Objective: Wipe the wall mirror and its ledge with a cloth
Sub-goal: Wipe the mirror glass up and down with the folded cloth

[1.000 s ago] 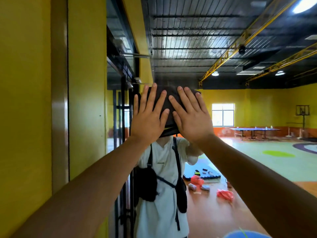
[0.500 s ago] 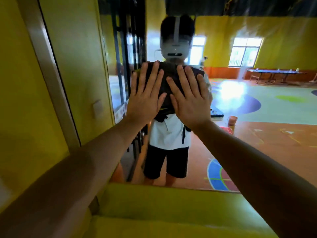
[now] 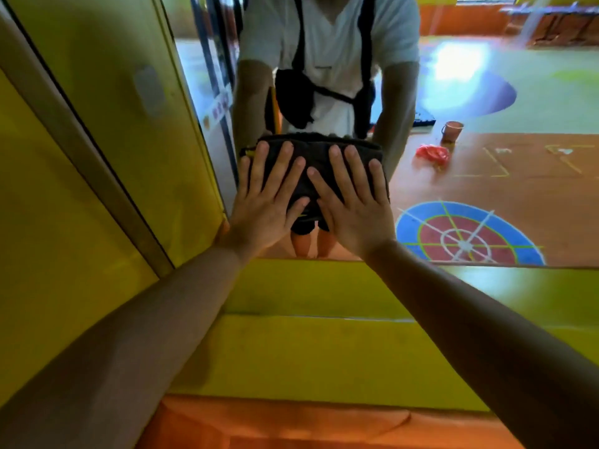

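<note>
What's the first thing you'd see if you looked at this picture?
Two flat hands, the left hand and the right hand, press a dark cloth against the mirror, right in the middle. To the right, a blue-and-red target painted on the floor shows in the glass, just above the yellow ledge.

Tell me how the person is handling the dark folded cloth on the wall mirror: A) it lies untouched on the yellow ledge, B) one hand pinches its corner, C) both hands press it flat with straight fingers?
C: the left hand and the right hand both lie flat, fingers straight, on the dark folded cloth, pressing it to the wall mirror above the yellow ledge.
</note>
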The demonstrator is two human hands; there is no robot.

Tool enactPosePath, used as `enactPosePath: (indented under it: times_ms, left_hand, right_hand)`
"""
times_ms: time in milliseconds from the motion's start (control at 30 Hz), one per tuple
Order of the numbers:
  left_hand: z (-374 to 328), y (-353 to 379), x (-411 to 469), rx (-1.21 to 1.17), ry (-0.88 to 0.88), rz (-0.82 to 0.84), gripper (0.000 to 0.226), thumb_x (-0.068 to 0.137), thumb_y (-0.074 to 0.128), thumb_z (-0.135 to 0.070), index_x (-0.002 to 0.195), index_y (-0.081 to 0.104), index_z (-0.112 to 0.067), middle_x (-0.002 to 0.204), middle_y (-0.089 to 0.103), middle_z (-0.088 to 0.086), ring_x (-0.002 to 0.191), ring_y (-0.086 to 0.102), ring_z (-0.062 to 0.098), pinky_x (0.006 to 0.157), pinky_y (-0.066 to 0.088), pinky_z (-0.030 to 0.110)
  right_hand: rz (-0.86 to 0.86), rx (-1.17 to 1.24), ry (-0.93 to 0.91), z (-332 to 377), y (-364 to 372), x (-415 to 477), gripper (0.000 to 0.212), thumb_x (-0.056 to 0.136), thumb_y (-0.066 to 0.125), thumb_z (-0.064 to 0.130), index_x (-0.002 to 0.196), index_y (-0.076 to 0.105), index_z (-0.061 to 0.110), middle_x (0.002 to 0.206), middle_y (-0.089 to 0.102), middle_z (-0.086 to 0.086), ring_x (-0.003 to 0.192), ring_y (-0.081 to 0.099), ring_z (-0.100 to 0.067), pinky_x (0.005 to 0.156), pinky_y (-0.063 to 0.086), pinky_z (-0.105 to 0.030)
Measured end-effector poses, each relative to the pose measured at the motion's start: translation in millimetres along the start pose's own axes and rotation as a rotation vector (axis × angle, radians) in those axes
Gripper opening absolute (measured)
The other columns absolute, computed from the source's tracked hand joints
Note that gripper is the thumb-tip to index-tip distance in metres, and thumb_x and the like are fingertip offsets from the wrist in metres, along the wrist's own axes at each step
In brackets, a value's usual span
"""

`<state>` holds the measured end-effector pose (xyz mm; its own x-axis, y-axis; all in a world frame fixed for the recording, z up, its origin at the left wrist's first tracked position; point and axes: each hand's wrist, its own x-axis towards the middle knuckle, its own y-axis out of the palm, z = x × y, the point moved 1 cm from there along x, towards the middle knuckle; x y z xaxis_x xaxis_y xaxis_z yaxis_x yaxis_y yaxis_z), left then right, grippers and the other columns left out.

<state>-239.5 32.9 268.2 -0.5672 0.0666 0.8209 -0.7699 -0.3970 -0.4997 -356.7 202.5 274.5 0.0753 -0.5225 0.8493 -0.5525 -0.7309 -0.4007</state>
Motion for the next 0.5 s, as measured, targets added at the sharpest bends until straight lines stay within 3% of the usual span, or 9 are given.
enactPosePath:
  times_ms: [67,233,500]
  left_hand:
    - [-7.9,14.6,-31.6,-0.008,0.002,0.018,0.08,0.107,0.047,-0.053,0.166,0.004,-0.019,0.172,-0.014,0.003,0.158,-0.015,0.034,0.127,-0.005,0.054]
    - [-29.9,54.1,-116.6,-0.036,0.002,0.046,0.08,0.107,0.045,-0.055,0.166,0.005,-0.02,0.173,-0.013,0.003,0.158,-0.014,0.033,0.128,-0.007,0.052]
    - [-57.8,124.3,-252.0,-0.051,0.051,0.106,0.086,0.103,0.056,-0.054,0.166,0.011,-0.018,0.174,-0.005,0.006,0.159,-0.009,0.037,0.128,-0.005,0.054]
  right_hand:
    - [0.027,0.025,-0.005,14.2,11.5,-27.8,0.048,0.11,0.035,0.04,0.154,0.046,0.024,0.162,0.028,-0.015,0.153,0.027,-0.035,0.126,0.014,-0.052]
    - [0.113,0.036,-0.023,51.6,46.5,-111.5,0.062,0.1,0.06,0.029,0.158,0.039,0.024,0.168,0.02,-0.011,0.158,0.011,-0.031,0.127,0.011,-0.051]
    - [0.281,0.036,-0.109,107.0,94.3,-237.0,0.06,0.102,0.05,0.013,0.159,0.037,0.028,0.171,0.015,-0.009,0.159,0.008,-0.028,0.129,0.005,-0.049]
